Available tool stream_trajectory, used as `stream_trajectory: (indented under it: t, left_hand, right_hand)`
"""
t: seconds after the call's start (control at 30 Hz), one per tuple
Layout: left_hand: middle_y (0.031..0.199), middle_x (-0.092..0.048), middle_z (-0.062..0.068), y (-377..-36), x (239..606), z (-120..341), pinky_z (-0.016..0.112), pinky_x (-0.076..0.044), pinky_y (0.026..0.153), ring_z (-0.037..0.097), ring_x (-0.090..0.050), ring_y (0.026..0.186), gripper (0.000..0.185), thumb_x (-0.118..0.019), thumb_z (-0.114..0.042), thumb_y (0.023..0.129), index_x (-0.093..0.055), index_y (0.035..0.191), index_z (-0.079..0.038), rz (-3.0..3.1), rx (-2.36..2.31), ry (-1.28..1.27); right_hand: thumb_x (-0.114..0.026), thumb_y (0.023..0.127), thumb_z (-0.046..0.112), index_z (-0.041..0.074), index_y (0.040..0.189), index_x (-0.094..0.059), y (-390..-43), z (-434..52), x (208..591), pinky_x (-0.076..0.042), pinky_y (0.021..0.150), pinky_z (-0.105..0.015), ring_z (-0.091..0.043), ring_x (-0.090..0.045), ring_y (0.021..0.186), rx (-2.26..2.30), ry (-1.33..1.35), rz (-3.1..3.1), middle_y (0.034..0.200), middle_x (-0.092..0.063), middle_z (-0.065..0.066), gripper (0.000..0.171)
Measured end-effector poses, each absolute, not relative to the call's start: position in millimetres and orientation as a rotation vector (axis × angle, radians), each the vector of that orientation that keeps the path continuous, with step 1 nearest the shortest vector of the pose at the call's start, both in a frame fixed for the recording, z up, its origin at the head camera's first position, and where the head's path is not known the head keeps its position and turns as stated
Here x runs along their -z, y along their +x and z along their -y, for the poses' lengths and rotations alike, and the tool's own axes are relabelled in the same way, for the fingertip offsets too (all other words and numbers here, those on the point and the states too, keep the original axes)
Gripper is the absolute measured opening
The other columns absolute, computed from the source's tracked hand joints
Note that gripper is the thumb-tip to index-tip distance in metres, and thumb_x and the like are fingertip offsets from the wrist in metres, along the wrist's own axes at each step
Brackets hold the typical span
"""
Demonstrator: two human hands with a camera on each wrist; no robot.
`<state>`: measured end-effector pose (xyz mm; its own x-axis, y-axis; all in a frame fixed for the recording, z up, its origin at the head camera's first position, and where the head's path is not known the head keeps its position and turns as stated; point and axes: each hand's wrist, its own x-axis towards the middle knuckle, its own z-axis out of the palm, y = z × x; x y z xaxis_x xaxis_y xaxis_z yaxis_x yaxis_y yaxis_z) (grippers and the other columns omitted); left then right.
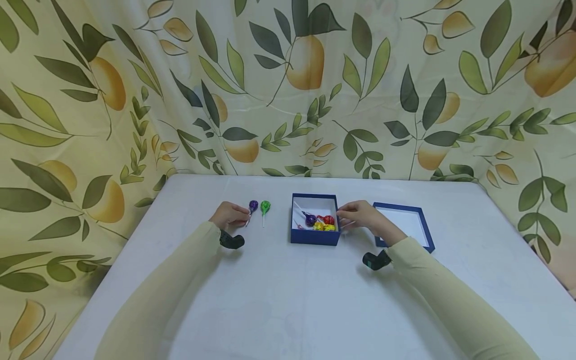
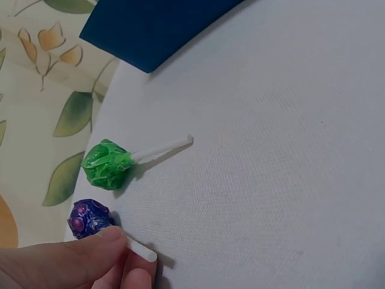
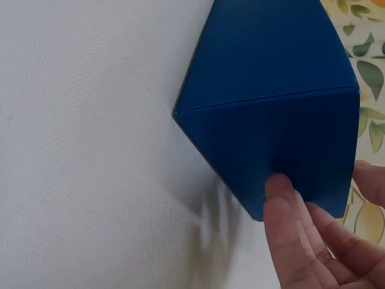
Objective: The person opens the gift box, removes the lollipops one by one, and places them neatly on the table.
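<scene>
My left hand (image 1: 244, 214) lies on the white table (image 1: 279, 300) and pinches the stick of a purple lollipop (image 1: 253, 205) between thumb and finger. In the left wrist view the left hand (image 2: 129, 260) has the purple lollipop (image 2: 89, 218) at its fingertips. A green lollipop (image 1: 265, 206) (image 2: 107, 164) lies loose just beside it. My right hand (image 1: 343, 218) (image 3: 316, 208) grips the right wall of an open blue box (image 1: 314, 239) (image 3: 277, 108), fingers on the outside. Several wrapped lollipops (image 1: 321, 223) lie inside the box.
The box's blue lid (image 1: 407, 225) lies upside down to the right of the box, partly behind my right wrist. A leaf-and-fruit patterned curtain (image 1: 288, 90) closes off the back and sides of the table.
</scene>
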<state>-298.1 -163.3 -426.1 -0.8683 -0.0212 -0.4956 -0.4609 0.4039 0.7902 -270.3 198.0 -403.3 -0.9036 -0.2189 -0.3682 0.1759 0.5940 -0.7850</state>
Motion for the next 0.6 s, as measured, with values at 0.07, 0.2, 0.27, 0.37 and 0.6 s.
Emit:
stream_trajectory:
  t: [0.07,0.2,0.27,0.37,0.6]
  left_hand:
    - [0.099,-0.067,0.011,-298.6,426.7,162.6,0.012,-0.05,0.059,0.007,-0.058,0.065,0.031,-0.066,-0.004,0.086,-0.063,0.116,0.002,-2.263,-1.46,-0.411]
    - [0.093,-0.066,0.009,-298.9,427.6,160.6,0.013,-0.05,0.058,0.007,-0.058,0.064,0.03,-0.066,-0.002,0.085,-0.063,0.114,0.003,-2.29,-1.456,-0.389]
    - [0.091,-0.066,0.009,-298.3,427.8,159.2,0.013,-0.051,0.057,0.007,-0.059,0.063,0.029,-0.067,-0.001,0.084,-0.064,0.112,0.004,-2.306,-1.459,-0.376]
    - [0.086,-0.065,0.008,-297.1,427.8,156.6,0.014,-0.051,0.057,0.007,-0.059,0.061,0.028,-0.068,0.002,0.082,-0.065,0.109,0.005,-2.327,-1.467,-0.364]
    - [0.08,-0.063,0.006,-303.5,435.9,154.6,0.014,-0.051,0.054,0.007,-0.059,0.058,0.026,-0.071,0.002,0.079,-0.066,0.105,0.004,-2.349,-1.451,-0.388]
  right_hand:
    - [-0.052,0.097,0.021,-0.009,0.129,-0.048,-270.2,-198.0,402.5,-0.055,0.087,-0.036,-0.022,-0.066,0.095,1.24,-0.041,-2.397,0.124,-0.055,-0.028,0.045]
    - [-0.052,0.097,0.021,-0.009,0.129,-0.048,-270.8,-198.3,402.6,-0.055,0.087,-0.036,-0.024,-0.066,0.096,1.232,-0.04,-2.404,0.124,-0.055,-0.028,0.044]
    - [-0.052,0.097,0.021,-0.01,0.129,-0.048,-271.0,-198.7,402.8,-0.055,0.087,-0.036,-0.024,-0.066,0.096,1.227,-0.047,-2.407,0.124,-0.055,-0.028,0.044]
    - [-0.052,0.097,0.021,-0.009,0.129,-0.048,-271.0,-198.6,403.4,-0.055,0.086,-0.035,-0.023,-0.066,0.096,1.225,-0.049,-2.411,0.124,-0.056,-0.028,0.044]
    - [-0.052,0.097,0.02,-0.01,0.129,-0.048,-270.5,-197.9,403.4,-0.055,0.086,-0.036,-0.025,-0.066,0.097,1.214,-0.063,-2.417,0.124,-0.055,-0.029,0.044]
